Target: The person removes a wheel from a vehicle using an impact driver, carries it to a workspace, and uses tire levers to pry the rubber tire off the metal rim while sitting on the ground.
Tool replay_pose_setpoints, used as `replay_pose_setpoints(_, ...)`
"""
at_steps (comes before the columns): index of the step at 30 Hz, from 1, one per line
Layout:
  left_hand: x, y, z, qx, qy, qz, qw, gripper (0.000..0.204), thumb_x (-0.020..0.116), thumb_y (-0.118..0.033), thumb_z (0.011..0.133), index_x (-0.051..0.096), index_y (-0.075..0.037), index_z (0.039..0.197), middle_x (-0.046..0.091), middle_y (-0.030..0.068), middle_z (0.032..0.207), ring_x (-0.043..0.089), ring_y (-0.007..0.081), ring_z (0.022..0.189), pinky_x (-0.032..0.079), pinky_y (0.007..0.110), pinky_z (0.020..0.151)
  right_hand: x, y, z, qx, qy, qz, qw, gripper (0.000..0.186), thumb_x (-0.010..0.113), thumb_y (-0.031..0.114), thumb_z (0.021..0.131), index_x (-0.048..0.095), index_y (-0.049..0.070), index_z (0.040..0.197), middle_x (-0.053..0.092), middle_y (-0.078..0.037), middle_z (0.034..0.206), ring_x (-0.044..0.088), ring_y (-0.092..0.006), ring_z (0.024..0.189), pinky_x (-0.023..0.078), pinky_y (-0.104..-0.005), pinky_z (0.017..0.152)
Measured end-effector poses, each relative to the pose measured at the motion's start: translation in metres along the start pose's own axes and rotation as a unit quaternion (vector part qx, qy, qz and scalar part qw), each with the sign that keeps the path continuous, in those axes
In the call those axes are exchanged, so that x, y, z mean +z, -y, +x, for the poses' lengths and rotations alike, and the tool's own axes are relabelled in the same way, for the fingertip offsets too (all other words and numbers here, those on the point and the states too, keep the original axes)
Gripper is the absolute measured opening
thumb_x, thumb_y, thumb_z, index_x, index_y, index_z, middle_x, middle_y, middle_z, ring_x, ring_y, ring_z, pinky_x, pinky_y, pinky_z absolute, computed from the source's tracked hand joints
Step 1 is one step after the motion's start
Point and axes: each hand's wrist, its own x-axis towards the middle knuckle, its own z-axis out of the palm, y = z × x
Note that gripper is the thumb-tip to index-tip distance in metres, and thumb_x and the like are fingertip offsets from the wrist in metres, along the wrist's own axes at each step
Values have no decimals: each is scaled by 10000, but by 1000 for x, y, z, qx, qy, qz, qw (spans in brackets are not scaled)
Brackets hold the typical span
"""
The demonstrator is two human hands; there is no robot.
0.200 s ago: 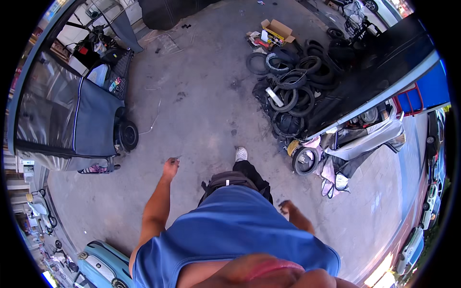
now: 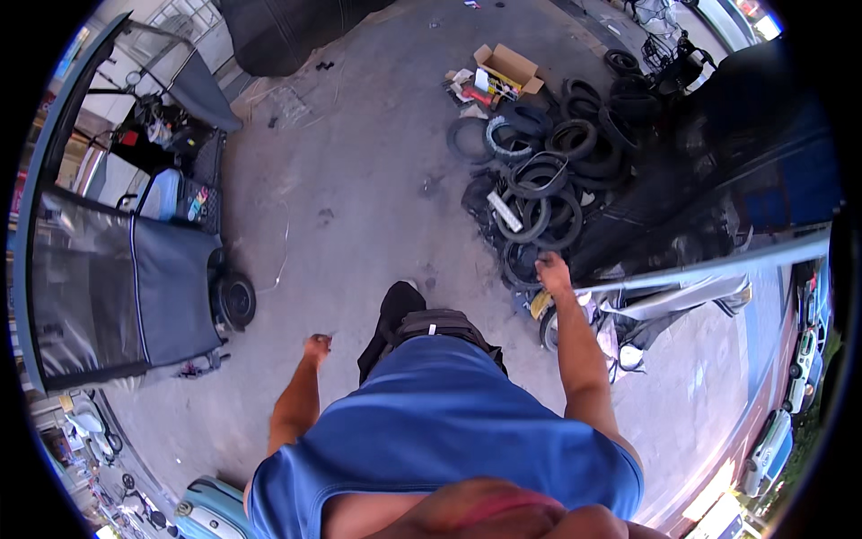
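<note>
in the head view, your right hand hangs in front of the near edge of a heap of tyres, its fingers curled in; you cannot tell from here whether it touches the nearest black tyre or has hold of anything. your left hand hangs well apart from the heap, over the bare ground, fingers loosely bent, and whether something small sits in them cannot be told.

the tyres lie loosely overlapped to your front right, with a long white box on top. judging by look, each should be light to middling in weight, springy but stiff, grippy unless dusty, and hard to damage; the best hold is probably fingers hooked inside the rim, thumb over the tread. overlapping neighbours may drag along.

against the earlier frame, your right hand has swung up from beside your hip, the heap sits lower in view, and your left leg is now forward instead of the white-shoed right foot.
</note>
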Motion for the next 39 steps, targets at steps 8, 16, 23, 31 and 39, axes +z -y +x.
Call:
replay_pose_setpoints(8,27,-303,296,-120,97,120,981,404,724,-279,915,676,12,1192,734,147,975,707,253,870,586,391,747,-47,235,291,-104,-100,-94,985,319,693,209,889,651,62,1169,733,-141,967,710,-305,879,539,-400,798)
replay_pose_setpoints(16,14,-897,517,300,22,134,944,371,651,-315,938,682,-14,1154,727,199,1077,693,338,1023,535,402,895,50,154,374,220,177,-130,950,343,728,247,881,673,62,1164,725,-193,1059,726,-333,911,584,-446,756)
replay_pose_setpoints(23,92,-1258,617,388,61,228,891,468,697,-389,897,670,-22,1186,732,195,1078,707,334,1031,544,403,903,45,203,632,342,176,-23,923,236,603,153,913,706,57,1103,724,-164,894,721,-314,723,575,-442,599)
replay_pose_setpoints(31,92,-1328,800,103,90,340,930,739,757,-488,799,597,29,1302,643,267,1277,608,394,1220,491,441,1026,-157,493,1004,133,-51,81,987,391,695,226,876,651,2,1194,726,-191,962,722,-269,764,564,-376,741)
replay_pose_setpoints(39,167,-1479,1072,119,205,604,761,610,572,-459,957,624,64,1267,638,285,1268,619,418,1196,503,482,1010,-304,537,1362,159,-90,172,968,209,629,16,946,614,13,1155,618,-45,814,578,-128,640,482,-260,528)
